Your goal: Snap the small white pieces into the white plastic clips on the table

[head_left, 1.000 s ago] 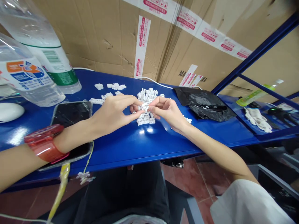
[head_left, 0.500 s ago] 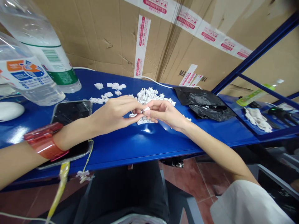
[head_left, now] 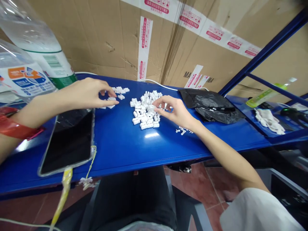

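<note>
A heap of small white plastic pieces (head_left: pixel 145 112) lies in the middle of the blue table. My right hand (head_left: pixel 174 110) is at the heap's right side, its thumb and forefinger closed around a white piece (head_left: pixel 151 108). Over the smaller group of white pieces (head_left: pixel 120 90) at the left reaches my left hand (head_left: pixel 96 93), fingers apart, with nothing visible between them. Part of that group is hidden behind the hand.
A phone (head_left: pixel 68 139) with a yellow-wrapped cable lies at the left, near two plastic bottles (head_left: pixel 54 64). Black plastic bags (head_left: pixel 214 106) and small white scraps (head_left: pixel 183 130) are at the right. Cardboard (head_left: pixel 103 38) stands behind the blue table (head_left: pixel 130 150).
My hands have parted from above the heap. The left one has moved left to the smaller group and opened; the right one has come to the heap's right side.
</note>
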Demonstrator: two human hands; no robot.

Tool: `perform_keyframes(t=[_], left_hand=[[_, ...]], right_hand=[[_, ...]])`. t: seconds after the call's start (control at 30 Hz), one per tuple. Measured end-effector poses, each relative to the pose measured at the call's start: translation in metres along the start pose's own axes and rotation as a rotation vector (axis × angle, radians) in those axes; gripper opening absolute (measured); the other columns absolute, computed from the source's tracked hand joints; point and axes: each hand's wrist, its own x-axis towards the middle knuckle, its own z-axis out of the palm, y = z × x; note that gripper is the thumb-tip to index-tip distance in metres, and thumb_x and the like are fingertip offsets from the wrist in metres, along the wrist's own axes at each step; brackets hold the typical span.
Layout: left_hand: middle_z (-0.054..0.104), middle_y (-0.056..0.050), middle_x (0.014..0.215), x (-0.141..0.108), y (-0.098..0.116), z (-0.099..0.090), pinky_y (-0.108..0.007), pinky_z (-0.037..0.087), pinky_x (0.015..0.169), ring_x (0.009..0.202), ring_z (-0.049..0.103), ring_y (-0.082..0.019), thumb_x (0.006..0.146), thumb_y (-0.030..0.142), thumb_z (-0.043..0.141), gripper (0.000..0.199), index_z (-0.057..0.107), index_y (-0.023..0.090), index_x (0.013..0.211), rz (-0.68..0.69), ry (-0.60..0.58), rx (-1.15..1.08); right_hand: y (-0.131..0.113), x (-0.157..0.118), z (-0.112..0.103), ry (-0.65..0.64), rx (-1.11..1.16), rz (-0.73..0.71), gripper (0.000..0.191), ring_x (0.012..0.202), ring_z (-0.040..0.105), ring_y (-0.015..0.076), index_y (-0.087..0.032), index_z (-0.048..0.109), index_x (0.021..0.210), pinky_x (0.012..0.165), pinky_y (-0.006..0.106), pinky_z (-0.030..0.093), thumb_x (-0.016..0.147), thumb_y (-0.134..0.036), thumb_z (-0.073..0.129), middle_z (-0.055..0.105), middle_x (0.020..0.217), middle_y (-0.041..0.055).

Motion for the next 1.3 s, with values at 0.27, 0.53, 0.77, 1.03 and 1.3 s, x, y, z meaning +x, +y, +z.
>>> perform_keyframes(t=[0.27, 0.53, 0.77, 1.03, 1.3], left_hand=[[0.070, -0.006, 0.102, 0.002, 0.001, 0.033, -0.032, 0.042, 0.082, 0.092, 0.055, -0.023, 0.096, 0.060, 0.067, 0.047, 0.081, 0.017, 0.110, -0.055, 0.113, 0.024], [0.071, 0.001, 0.093, 0.008, 0.011, 0.028, -0.033, 0.039, 0.083, 0.095, 0.054, -0.022, 0.096, 0.042, 0.066, 0.023, 0.074, 0.022, 0.101, -0.051, 0.117, -0.149], [0.072, 0.004, 0.091, 0.002, 0.043, 0.004, -0.026, 0.047, 0.086, 0.085, 0.063, -0.015, 0.098, 0.037, 0.063, 0.025, 0.073, 0.018, 0.109, -0.077, 0.207, -0.232], [0.078, 0.000, 0.087, -0.003, 0.074, 0.010, -0.024, 0.052, 0.069, 0.073, 0.067, -0.013, 0.101, 0.038, 0.068, 0.024, 0.078, 0.018, 0.108, 0.255, 0.430, -0.284], [0.077, -0.003, 0.082, -0.014, 0.109, 0.014, -0.025, 0.054, 0.066, 0.069, 0.070, -0.014, 0.101, 0.027, 0.075, 0.019, 0.080, 0.011, 0.109, 0.364, 0.549, -0.322]], right_hand=[[0.010, 0.003, -0.030, -0.017, -0.214, 0.083, 0.027, 0.086, 0.061, 0.0177, -0.017, 0.073, 0.098, 0.079, 0.034, 0.043, 0.100, -0.042, 0.062, 0.076, 0.101, 0.0083], [0.002, -0.014, -0.081, -0.664, -0.112, 0.288, 0.021, 0.079, 0.064, 0.0177, -0.021, 0.074, 0.092, 0.072, 0.032, 0.048, 0.083, -0.038, 0.081, 0.073, 0.085, 0.0021], [-0.011, -0.016, -0.061, -0.753, -0.138, 0.269, 0.008, 0.069, 0.060, 0.0134, -0.019, 0.067, 0.081, 0.068, 0.029, 0.046, 0.087, -0.017, 0.071, 0.068, 0.074, -0.0009], [-0.013, -0.007, -0.020, -0.180, 0.366, 0.070, 0.018, 0.077, 0.065, 0.0126, -0.016, 0.071, 0.084, 0.075, 0.028, 0.050, 0.084, -0.028, 0.084, 0.075, 0.083, 0.0022], [-0.023, -0.001, 0.022, -0.101, 1.050, 0.426, 0.030, 0.061, 0.052, 0.0057, -0.016, 0.074, 0.085, 0.054, 0.020, 0.039, 0.076, -0.036, 0.094, 0.068, 0.072, -0.0023]])
